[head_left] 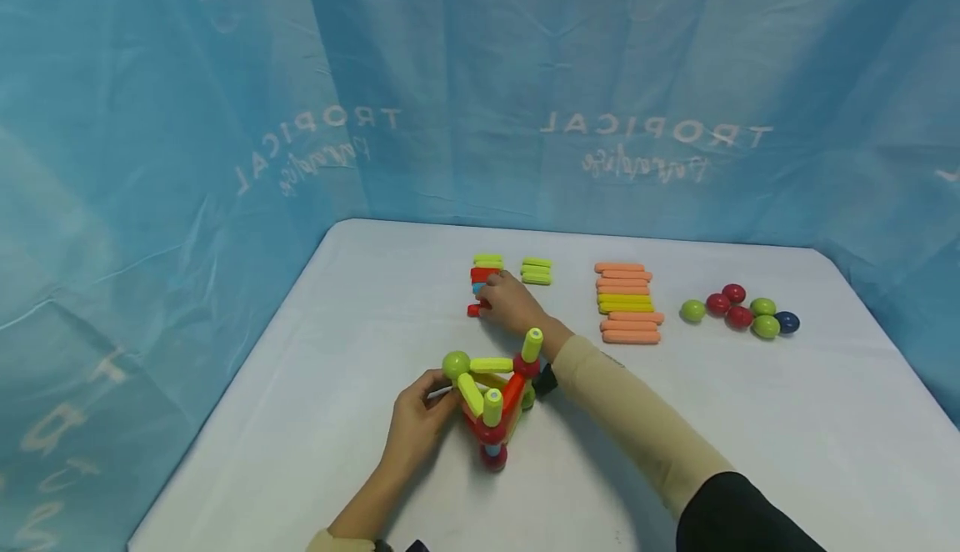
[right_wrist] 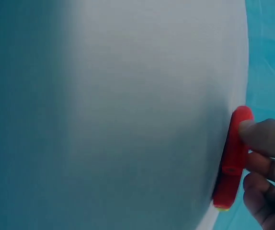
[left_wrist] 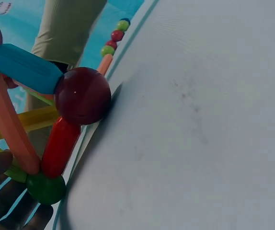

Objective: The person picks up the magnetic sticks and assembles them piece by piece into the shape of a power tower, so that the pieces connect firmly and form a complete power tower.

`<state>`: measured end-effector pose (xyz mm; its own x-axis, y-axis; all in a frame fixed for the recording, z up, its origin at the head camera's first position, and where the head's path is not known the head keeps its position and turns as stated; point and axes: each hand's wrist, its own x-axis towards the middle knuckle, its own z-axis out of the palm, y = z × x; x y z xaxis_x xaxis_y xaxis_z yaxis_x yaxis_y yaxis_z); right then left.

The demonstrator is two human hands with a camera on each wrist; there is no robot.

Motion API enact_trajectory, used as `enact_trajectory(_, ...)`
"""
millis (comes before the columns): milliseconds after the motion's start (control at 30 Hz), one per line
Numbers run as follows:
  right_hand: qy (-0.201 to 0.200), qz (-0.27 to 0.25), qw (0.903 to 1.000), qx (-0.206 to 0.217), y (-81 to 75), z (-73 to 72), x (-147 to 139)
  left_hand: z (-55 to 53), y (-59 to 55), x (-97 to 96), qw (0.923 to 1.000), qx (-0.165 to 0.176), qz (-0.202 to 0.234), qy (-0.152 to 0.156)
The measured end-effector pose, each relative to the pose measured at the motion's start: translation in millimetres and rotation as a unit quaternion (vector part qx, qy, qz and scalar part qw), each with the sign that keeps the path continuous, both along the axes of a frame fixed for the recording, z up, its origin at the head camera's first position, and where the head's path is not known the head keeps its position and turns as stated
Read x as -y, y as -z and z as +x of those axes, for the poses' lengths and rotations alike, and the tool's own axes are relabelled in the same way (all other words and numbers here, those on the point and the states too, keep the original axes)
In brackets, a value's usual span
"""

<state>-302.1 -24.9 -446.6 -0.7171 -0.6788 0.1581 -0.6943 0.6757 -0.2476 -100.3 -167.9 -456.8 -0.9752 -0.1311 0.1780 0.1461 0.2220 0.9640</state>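
A built frame of coloured balls and rods (head_left: 491, 430) stands on the table in front of me. Red balls, a light green ball and green, red, blue, yellow and orange rods show in it. My left hand (head_left: 418, 420) grips its left side; in the left wrist view the thumb and fingers lie around a rod beside the dark green ball (left_wrist: 46, 189). Farther back, my right hand (head_left: 513, 303) pinches a short red rod (right_wrist: 237, 143) between thumb and fingers. Another red rod (right_wrist: 227, 191) lies just past it in the right wrist view.
Short green rods (head_left: 536, 272) lie right of the right hand's small column, which includes a red rod (head_left: 484, 273). Farther right are a column of orange and yellow rods (head_left: 630, 333) and a cluster of loose balls (head_left: 739, 318). A blue printed curtain (head_left: 480, 77) hangs behind the white table (head_left: 300, 419).
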Motion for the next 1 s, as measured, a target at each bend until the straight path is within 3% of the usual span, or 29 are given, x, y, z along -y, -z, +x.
enact_trajectory(133, -0.018, 0.05, 0.9977, -0.042, 1.8, 3.2, -5, -6.8, 1.5, -7.5, 0.9999, 0.003, 0.003, 0.016)
enact_trajectory(200, -0.016, 0.057, 0.9976, -0.036, 2.4, 4.3, -10, -9.2, 2.2, -12.9, 0.9996, 0.006, 0.007, 0.028)
enact_trajectory(267, -0.004, 0.03, 0.9995, -0.011, 1.1, 6.0, -18, -11.0, 3.3, -18.2, 0.9989, 0.008, 0.014, 0.044)
enact_trajectory(367, 0.024, -0.078, 0.9943, 0.068, -7.7, 12.6, -34, -12.3, 4.4, -25.6, 0.9978, 0.01, 0.021, 0.062)
enact_trajectory(433, 0.031, -0.178, 0.975, 0.129, -17.5, 20.8, -46, -12.8, 4.9, -29.6, 0.9974, 0.008, 0.024, 0.068)
enact_trajectory(533, 0.005, -0.304, 0.9299, 0.207, -32.8, 38.5, -64, -12.4, 5.6, -33.9, 0.9971, 0.007, 0.021, 0.073)
enact_trajectory(600, -0.031, -0.348, 0.9064, 0.238, -40.7, 51.6, -74, -11.8, 5.9, -36.2, 0.9967, 0.009, 0.015, 0.079)
enact_trajectory(667, -0.077, -0.37, 0.8908, 0.253, -45.8, 63.7, -81, -11.5, 6.4, -38.1, 0.996, 0.014, 0.008, 0.088)
enact_trajectory(833, -0.167, -0.382, 0.8714, 0.259, -53.0, 85.1, -92, -13.2, 6.8, -42.0, 0.9951, 0.018, 0.001, 0.097)
enact_trajectory(1000, -0.192, -0.377, 0.8664, 0.265, -51.8, 91.4, -95, -14.5, 6.8, -46.4, 0.9948, 0.018, 0.001, 0.1)
